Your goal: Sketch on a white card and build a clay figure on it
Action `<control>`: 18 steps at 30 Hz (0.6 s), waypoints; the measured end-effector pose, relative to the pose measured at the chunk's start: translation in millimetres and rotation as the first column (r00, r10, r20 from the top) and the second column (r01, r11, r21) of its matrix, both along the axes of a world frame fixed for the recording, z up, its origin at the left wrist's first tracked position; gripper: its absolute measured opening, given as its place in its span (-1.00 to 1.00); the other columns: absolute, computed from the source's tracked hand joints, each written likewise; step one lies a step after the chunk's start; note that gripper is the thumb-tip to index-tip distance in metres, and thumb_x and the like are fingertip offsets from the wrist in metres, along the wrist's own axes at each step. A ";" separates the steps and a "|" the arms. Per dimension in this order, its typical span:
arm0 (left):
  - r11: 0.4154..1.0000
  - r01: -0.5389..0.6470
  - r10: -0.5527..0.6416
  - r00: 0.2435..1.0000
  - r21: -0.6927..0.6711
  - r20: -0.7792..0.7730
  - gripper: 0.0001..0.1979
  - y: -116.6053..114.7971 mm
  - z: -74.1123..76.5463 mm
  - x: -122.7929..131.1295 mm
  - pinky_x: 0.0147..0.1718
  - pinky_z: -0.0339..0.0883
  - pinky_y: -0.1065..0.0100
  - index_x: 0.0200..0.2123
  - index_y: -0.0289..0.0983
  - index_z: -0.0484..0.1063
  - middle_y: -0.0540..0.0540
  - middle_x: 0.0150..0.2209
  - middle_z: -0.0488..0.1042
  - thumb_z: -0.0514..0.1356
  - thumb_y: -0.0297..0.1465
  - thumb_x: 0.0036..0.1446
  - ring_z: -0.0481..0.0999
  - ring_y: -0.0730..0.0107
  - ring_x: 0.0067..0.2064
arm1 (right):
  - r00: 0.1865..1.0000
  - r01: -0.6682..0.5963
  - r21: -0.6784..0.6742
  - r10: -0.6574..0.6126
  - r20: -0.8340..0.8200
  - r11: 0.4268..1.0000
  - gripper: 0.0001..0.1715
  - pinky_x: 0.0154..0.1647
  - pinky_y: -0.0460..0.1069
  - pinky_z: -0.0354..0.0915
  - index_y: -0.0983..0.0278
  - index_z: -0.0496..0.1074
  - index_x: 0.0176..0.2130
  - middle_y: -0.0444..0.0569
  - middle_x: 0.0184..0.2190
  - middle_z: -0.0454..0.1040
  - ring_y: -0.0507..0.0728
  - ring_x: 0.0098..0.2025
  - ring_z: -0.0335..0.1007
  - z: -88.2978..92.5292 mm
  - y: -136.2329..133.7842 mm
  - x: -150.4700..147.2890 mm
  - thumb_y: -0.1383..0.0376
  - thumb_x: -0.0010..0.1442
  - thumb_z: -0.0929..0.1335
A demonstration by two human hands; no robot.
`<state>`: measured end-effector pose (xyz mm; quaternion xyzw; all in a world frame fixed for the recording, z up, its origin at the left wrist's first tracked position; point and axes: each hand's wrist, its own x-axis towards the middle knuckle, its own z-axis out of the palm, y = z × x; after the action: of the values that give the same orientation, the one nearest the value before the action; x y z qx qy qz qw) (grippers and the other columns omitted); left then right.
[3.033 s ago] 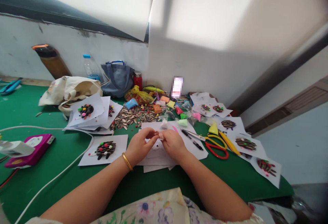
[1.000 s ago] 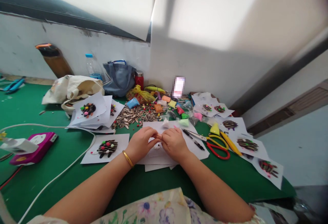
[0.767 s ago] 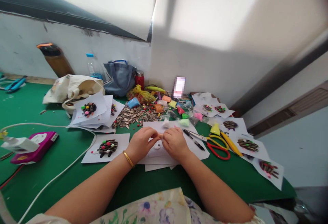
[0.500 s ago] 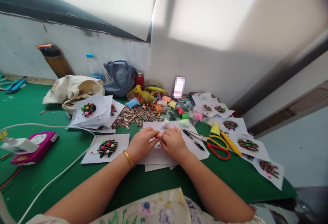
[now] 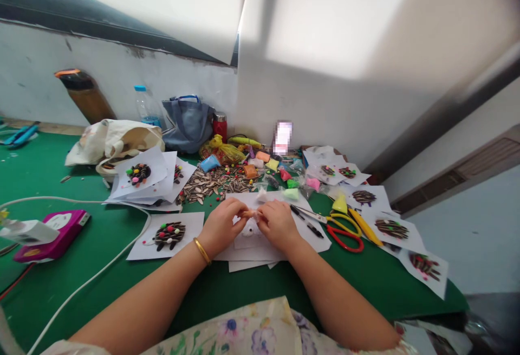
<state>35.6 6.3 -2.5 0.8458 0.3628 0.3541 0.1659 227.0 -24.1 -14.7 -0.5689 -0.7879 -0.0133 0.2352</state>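
My left hand (image 5: 222, 226) and my right hand (image 5: 278, 225) meet over the white paper (image 5: 301, 246), their fingertips pinched together. Something small may sit between the fingers, but I cannot make it out. Just below the fingertips a white clay shape with dark dots (image 5: 249, 229) lies on a smaller sheet, partly hidden by my hands. A lump of white clay (image 5: 262, 194) is behind my fingers. Right of my right hand are a black pen (image 5: 309, 222) and scissors (image 5: 345, 236) with red and yellow handles.
Sunflower seeds (image 5: 203, 184) spread across the green table (image 5: 170, 301) behind the paper, beside bags of coloured clay (image 5: 291, 194). A seed hedgehog picture (image 5: 169, 234) lies left, more (image 5: 392, 229) lie right. A white cable (image 5: 101, 271) crosses the left side.
My fingertips have shifted slightly up and away from the white clay shape, so more of it shows. The whole view has drifted a little; other things stay in place.
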 end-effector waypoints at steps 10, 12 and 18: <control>0.979 0.064 -0.043 0.993 -0.195 0.111 -0.86 -0.4 -5.8 3.4 -0.19 0.33 0.28 -0.33 -0.24 0.41 -0.06 -0.31 0.41 0.12 -0.33 0.23 0.41 0.33 -0.23 | 0.999 0.034 -0.020 -0.034 0.017 0.999 -0.86 -0.11 0.05 0.00 0.24 0.41 -0.38 -0.07 -0.36 0.46 0.15 -0.20 0.29 0.4 1.5 -3.4 0.25 0.22 0.33; 0.937 0.073 0.032 0.955 -0.342 0.294 -0.82 3.6 -8.0 3.7 -0.23 0.37 0.27 -0.29 -0.26 0.40 -0.08 -0.31 0.45 0.13 -0.25 0.22 0.45 0.34 -0.26 | 0.996 0.086 -0.039 -0.085 0.005 0.996 -0.86 -0.19 0.03 -0.01 0.23 0.42 -0.34 -0.06 -0.34 0.47 0.16 -0.20 0.29 3.2 4.1 1.4 0.25 0.24 0.31; 0.692 0.332 0.212 0.756 -0.641 0.620 -0.64 5.4 -6.9 5.8 -0.12 0.45 0.14 -0.07 -0.27 0.33 -0.15 -0.17 0.55 0.23 -0.22 0.12 0.56 0.31 -0.21 | 0.993 0.117 -0.052 -0.117 -0.007 0.992 -0.81 -0.27 0.02 -0.03 0.24 0.41 -0.34 -0.06 -0.38 0.46 0.15 -0.24 0.30 2.1 7.2 7.6 0.23 0.27 0.28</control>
<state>41.4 11.7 -9.4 0.5451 0.3599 0.4482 0.6103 234.6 -16.8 -12.7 -0.6201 -0.7521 -0.0036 0.2232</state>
